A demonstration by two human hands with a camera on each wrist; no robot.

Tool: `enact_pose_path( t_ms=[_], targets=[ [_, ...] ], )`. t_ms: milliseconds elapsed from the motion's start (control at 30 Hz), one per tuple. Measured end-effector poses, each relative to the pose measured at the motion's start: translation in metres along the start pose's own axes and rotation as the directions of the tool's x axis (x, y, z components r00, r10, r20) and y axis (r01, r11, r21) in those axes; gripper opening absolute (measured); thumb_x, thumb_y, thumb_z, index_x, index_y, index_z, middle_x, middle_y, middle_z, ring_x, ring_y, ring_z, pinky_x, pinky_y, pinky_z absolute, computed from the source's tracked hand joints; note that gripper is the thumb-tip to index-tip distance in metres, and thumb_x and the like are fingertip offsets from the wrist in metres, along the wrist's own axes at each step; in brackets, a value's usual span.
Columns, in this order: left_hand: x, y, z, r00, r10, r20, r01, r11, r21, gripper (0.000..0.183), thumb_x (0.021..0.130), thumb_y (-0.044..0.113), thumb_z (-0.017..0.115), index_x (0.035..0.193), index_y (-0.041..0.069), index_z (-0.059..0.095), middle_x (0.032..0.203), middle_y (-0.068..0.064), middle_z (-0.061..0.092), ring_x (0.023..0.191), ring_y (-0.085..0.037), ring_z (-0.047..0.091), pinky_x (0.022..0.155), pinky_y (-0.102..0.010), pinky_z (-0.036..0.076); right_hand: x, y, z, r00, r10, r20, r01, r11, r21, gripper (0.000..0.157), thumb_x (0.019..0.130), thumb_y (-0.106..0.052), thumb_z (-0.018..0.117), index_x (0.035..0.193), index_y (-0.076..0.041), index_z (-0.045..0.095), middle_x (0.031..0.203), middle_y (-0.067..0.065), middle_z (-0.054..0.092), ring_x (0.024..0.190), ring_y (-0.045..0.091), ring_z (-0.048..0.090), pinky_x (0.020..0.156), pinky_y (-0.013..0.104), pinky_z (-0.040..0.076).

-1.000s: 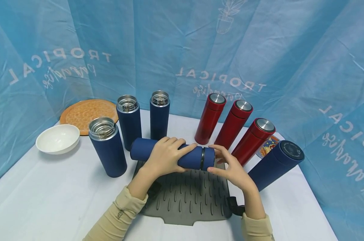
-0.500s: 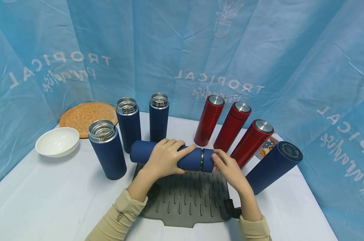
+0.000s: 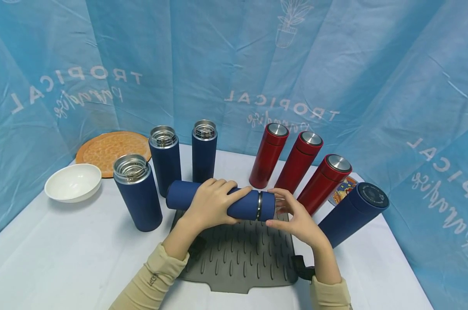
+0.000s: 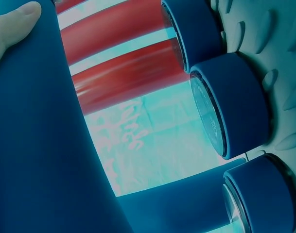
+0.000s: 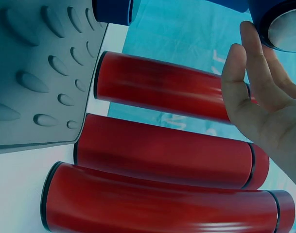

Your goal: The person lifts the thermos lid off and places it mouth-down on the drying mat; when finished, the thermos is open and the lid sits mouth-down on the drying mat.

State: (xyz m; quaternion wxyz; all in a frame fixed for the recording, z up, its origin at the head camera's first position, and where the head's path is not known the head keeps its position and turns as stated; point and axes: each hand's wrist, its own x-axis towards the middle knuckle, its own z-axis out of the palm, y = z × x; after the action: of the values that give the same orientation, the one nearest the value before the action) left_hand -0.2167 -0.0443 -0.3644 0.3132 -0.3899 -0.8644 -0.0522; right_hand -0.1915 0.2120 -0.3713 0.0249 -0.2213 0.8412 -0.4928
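My left hand (image 3: 212, 201) grips a dark blue thermos (image 3: 182, 193), which lies sideways in the air over a grey ridged mat (image 3: 234, 267). A thin dark ring separates the body from its lid (image 3: 268, 206), at the right end. Around that lid curve the fingers of my right hand (image 3: 297, 217), thumb at the lower edge. The right wrist view shows the lid's silver end (image 5: 287, 30) beside the fingers. In the left wrist view, several loose blue lids (image 4: 235, 104) stand on the mat; my hands and the thermos hide them from the head view.
Three uncapped blue thermoses (image 3: 138, 193) stand at left, with a white bowl (image 3: 73, 183) and a round orange-brown mat (image 3: 110, 148) beyond. At right are three capped red thermoses (image 3: 297, 161) and a capped blue thermos (image 3: 350, 215). A printed coaster (image 3: 340, 189) lies behind them.
My right hand turned at the lid, with the thumb coming over its end, then turned back to the spread-finger pose around it. My left hand kept its grip on the thermos.
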Motion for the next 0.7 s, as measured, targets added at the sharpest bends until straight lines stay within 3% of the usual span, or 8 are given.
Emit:
enact_pose_path(
  t_ms=[100, 200, 333, 467, 600, 700],
  targets=[
    [-0.0003, 0.0003, -0.0004, 1.000, -0.004, 0.002, 0.004, 1.000, -0.005, 0.082, 0.056, 0.060, 0.079, 0.126, 0.025, 0.056, 0.103, -0.005, 0.064, 0.088, -0.023, 0.062, 0.079, -0.037, 0.050, -0.0001, -0.0008, 0.0011, 1.000, 0.007, 0.003, -0.007, 1.000, 0.004, 0.072, 0.079, -0.027, 0.070, 0.139, -0.025, 0.031, 0.128, 0.014, 0.047, 0.109, 0.033, 0.051, 0.085, 0.053, 0.044],
    [-0.0004, 0.0007, -0.0002, 1.000, -0.005, 0.005, 0.005, 1.000, -0.013, 0.082, 0.056, 0.060, 0.079, 0.127, 0.025, 0.056, 0.103, -0.005, 0.064, 0.089, -0.023, 0.062, 0.080, -0.038, 0.049, 0.0003, -0.0023, 0.0027, 0.999, 0.048, -0.004, -0.048, 0.999, 0.004, 0.065, 0.087, -0.034, 0.057, 0.143, -0.025, 0.024, 0.130, 0.018, 0.046, 0.106, 0.033, 0.055, 0.083, 0.048, 0.048],
    [0.0004, 0.0013, 0.0003, 1.000, -0.003, -0.002, 0.003, 1.000, -0.014, 0.081, 0.056, 0.059, 0.079, 0.126, 0.025, 0.056, 0.103, -0.005, 0.064, 0.088, -0.023, 0.062, 0.079, -0.037, 0.050, 0.0019, -0.0052, 0.0055, 0.991, 0.126, -0.053, -0.127, 0.992, -0.025, 0.045, 0.097, -0.038, 0.039, 0.136, -0.016, 0.037, 0.104, 0.016, 0.059, 0.088, 0.028, 0.058, 0.075, 0.038, 0.050],
    [0.0019, 0.0011, 0.0005, 1.000, -0.003, -0.014, 0.003, 1.000, -0.014, 0.081, 0.056, 0.059, 0.080, 0.125, 0.025, 0.057, 0.102, -0.005, 0.064, 0.087, -0.023, 0.062, 0.079, -0.038, 0.050, 0.0040, -0.0077, 0.0066, 0.981, 0.179, -0.077, -0.183, 0.982, -0.044, 0.041, 0.097, -0.035, 0.040, 0.127, -0.008, 0.046, 0.081, 0.011, 0.059, 0.075, 0.027, 0.056, 0.069, 0.033, 0.048],
    [0.0023, 0.0010, 0.0000, 1.000, 0.002, -0.015, -0.002, 1.000, -0.018, 0.079, 0.056, 0.058, 0.079, 0.125, 0.025, 0.057, 0.102, -0.005, 0.064, 0.087, -0.024, 0.062, 0.080, -0.038, 0.050, 0.0031, -0.0066, 0.0041, 0.984, 0.176, -0.035, -0.176, 0.984, -0.008, 0.043, 0.093, -0.034, 0.049, 0.131, -0.014, 0.043, 0.101, 0.014, 0.062, 0.088, 0.030, 0.059, 0.076, 0.040, 0.050],
    [0.0012, 0.0013, 0.0000, 1.000, 0.004, -0.011, -0.005, 1.000, -0.021, 0.079, 0.057, 0.058, 0.079, 0.125, 0.025, 0.057, 0.102, -0.005, 0.064, 0.087, -0.024, 0.062, 0.080, -0.038, 0.050, 0.0011, -0.0034, 0.0014, 0.992, 0.125, 0.004, -0.125, 0.992, 0.028, 0.049, 0.088, -0.030, 0.058, 0.133, -0.021, 0.041, 0.115, 0.015, 0.058, 0.096, 0.031, 0.058, 0.080, 0.045, 0.049]
  ],
)
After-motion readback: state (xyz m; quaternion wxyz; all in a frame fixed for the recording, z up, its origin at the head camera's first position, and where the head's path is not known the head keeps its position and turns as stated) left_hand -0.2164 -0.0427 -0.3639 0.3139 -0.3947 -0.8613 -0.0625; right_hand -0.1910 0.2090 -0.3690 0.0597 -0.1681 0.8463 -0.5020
